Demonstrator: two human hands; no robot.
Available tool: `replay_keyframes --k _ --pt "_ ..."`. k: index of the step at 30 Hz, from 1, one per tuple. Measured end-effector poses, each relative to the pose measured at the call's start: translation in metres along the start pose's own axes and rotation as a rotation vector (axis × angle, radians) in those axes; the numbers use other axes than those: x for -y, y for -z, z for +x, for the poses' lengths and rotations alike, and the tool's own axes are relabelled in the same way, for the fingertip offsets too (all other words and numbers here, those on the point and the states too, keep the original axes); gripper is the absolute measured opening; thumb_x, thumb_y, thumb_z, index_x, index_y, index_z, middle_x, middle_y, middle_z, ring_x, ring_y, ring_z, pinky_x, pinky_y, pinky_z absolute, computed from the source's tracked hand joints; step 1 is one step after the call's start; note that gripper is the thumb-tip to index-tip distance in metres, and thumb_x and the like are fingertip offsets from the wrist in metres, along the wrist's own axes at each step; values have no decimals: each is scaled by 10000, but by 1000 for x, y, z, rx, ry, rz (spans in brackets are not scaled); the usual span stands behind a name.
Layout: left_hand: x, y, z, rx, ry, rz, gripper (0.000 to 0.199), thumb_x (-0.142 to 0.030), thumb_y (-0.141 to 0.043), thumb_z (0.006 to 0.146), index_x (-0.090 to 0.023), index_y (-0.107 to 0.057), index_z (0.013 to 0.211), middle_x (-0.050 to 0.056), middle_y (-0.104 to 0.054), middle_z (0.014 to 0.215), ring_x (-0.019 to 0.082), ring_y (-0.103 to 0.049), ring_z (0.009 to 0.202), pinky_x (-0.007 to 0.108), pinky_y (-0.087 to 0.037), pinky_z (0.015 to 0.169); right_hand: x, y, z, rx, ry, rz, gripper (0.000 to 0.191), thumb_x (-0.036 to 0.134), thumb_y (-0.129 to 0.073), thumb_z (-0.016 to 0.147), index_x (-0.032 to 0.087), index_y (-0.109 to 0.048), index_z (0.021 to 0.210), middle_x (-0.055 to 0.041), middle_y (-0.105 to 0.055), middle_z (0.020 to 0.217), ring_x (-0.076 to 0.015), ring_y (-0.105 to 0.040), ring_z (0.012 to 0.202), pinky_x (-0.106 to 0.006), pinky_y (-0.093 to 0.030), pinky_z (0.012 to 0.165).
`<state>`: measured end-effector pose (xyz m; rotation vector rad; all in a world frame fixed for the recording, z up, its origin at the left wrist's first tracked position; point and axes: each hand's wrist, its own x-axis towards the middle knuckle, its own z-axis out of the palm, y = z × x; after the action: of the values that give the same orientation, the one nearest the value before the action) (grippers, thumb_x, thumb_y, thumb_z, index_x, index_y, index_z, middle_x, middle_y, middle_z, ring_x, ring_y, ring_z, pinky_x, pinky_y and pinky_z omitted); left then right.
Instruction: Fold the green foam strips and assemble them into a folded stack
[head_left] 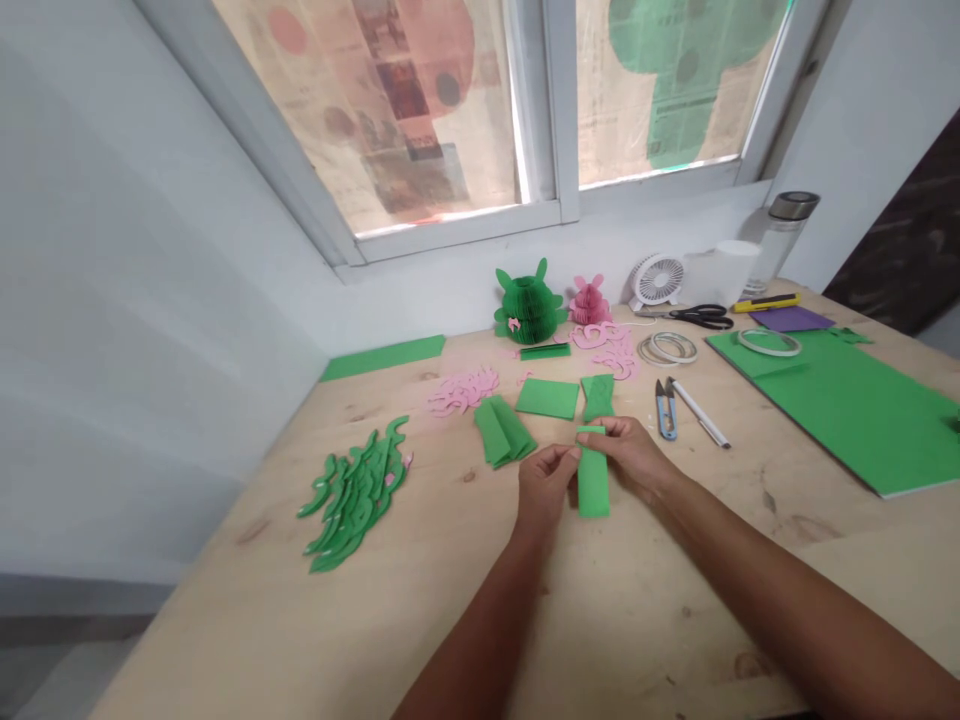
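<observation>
A narrow folded strip of green paper (594,485) is held upright between both hands, over the front middle of the table. My left hand (546,482) pinches its left edge near the upper part. On the other side, my right hand (628,450) grips the top end with thumb and fingers. Just behind lie a flat green paper rectangle (548,398) and a small green cut piece (598,396). To the left of these sit folded green papers (504,432), fanned partly open.
Green curved cutouts (360,500) are heaped at left, pink cutouts (463,390) behind. Honeycomb paper figures (529,303) stand by the wall. Blue thread snips (666,410), a pen (699,412), black scissors (701,317), tape rolls (667,348) and a green sheet (855,415) lie right.
</observation>
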<state>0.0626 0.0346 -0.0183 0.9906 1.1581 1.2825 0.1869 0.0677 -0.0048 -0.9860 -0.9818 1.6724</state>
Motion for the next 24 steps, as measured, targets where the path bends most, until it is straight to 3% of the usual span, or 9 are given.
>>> replay_keyframes --k 5,12,18,24 --pt "-4 -1 -1 6 -24 40 218 -337 -617 656 -150 -595 545 -36 -479 479 77 -393 454 203 -326 462 0 1 0 -10 16 -20 283 321 -794 505 146 -578 557 43 -533 499 -82 -438 462 -241 -331 490" --pt "-8 -5 -5 111 -10 130 217 -302 -602 660 -147 -581 509 -26 -502 460 83 -434 455 206 -348 482 12 13 5 -148 76 20 265 304 -796 496 148 -599 583 41 -531 512 -81 -428 474 -233 -315 482" --pt "-1 -5 -7 158 -10 167 201 -303 -591 682 -146 -602 557 5 -572 504 102 -496 473 217 -374 497 20 21 8 -211 101 15 245 324 -788 516 148 -642 606 3 -599 565 -112 -508 526 -253 -380 542" --pt "0 -7 -9 152 3 238 186 -283 -579 680 -151 -593 549 -3 -560 484 90 -459 433 212 -357 472 22 25 11 -247 112 35 263 334 -801 498 154 -636 596 -5 -601 559 -125 -518 520 -268 -420 548"
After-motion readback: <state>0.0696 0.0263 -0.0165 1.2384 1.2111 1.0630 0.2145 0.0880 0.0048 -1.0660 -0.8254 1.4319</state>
